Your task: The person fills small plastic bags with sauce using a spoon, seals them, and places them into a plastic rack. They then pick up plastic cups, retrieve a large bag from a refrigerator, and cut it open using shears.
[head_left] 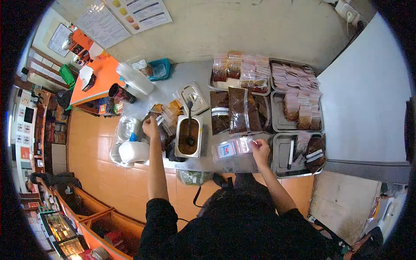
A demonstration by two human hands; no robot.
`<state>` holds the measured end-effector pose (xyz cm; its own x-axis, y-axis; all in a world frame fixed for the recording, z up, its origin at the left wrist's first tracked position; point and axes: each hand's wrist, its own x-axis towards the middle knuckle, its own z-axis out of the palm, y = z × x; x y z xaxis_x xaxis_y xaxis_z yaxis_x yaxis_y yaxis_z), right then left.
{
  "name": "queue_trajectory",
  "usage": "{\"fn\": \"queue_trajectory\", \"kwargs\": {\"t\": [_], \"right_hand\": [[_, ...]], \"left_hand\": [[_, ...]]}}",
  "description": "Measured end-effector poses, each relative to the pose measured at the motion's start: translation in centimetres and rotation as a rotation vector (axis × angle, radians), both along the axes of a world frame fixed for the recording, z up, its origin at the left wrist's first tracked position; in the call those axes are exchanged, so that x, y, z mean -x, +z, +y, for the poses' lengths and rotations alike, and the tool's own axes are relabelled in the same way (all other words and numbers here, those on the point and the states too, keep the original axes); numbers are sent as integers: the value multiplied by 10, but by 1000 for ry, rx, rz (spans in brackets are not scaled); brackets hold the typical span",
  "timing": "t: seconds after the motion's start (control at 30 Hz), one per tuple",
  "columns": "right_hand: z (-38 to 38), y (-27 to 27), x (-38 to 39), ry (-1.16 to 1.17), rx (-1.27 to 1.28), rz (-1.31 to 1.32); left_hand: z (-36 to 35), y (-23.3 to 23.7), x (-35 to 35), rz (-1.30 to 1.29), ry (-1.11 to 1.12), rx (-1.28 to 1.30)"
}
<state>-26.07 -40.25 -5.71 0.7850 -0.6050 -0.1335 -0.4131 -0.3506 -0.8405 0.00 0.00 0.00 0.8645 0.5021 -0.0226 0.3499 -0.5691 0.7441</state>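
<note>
My right hand (pixel 261 150) pinches the edge of a small clear plastic bag (pixel 244 144) at the front of the metal table. Beside that bag lies another small packet with a blue and red label (pixel 226 150). My left hand (pixel 150 126) is at a heap of orange-brown sachets (pixel 171 113) and dark bags, its fingers curled together; what they hold, if anything, is too small to make out. Between my hands stands a steel container (pixel 198 135) of brown sauce, with a dark ladle (pixel 190 123) resting in it. Large bags of dark sauce (pixel 239 112) lie behind the small bag.
Steel trays (pixel 277 131) with filled sachets (pixel 295 76) line the right side; the front one also holds a marker (pixel 290 154). A steel lid (pixel 193 99) lies behind the container. Clear plastic containers (pixel 128 128), a white box (pixel 133 151) and a blue basket (pixel 160 69) stand left.
</note>
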Motion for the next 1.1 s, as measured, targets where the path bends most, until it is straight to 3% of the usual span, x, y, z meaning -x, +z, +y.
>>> {"fn": "queue_trajectory", "kwargs": {"t": [0.07,0.13,0.17,0.2,0.23,0.27,0.3,0.33,0.37,0.4,0.5,0.57,0.63,0.77,0.83,0.9,0.97,1.0,1.1], "right_hand": [[4,6,2,-122,-208,-188],[11,40,4,-74,-169,-253],[24,62,2,-31,-162,-313],[37,88,2,99,-101,-353],[47,97,3,113,-97,-356],[58,102,4,311,52,-426],[68,108,5,509,200,-500],[77,118,8,527,197,-515],[85,131,11,637,303,-511],[91,140,12,748,415,-509],[95,157,8,857,289,-547],[99,168,1,805,288,-567],[100,158,-6,521,-63,-295],[88,138,-18,839,-274,-231],[92,139,-22,982,-370,-226],[97,146,-27,1073,-281,-197],[107,153,-29,1014,-265,-148],[112,150,-33,1073,-266,-162],[123,152,-45,1083,-132,-305]], "left_hand": [[-26,25,35,-396,-64,30],[-79,56,99,-297,-395,479],[-104,85,130,70,-421,566],[-118,77,154,222,-669,701],[-138,89,174,521,-764,865],[-153,88,189,725,-755,1080],[-162,84,203,745,-685,1164],[-168,76,214,651,-575,1053],[-167,60,216,471,-675,1062],[-165,56,220,380,-616,1042],[-151,51,228,179,-555,972],[-143,56,231,68,-552,921],[-136,73,235,77,-648,982],[-122,80,234,-78,-801,677],[-119,77,237,-215,-693,502],[-110,76,230,-519,-741,121],[-121,124,245,-644,-371,-357],[-115,125,248,-650,-316,-385],[-109,118,253,-603,-436,-400]]}}
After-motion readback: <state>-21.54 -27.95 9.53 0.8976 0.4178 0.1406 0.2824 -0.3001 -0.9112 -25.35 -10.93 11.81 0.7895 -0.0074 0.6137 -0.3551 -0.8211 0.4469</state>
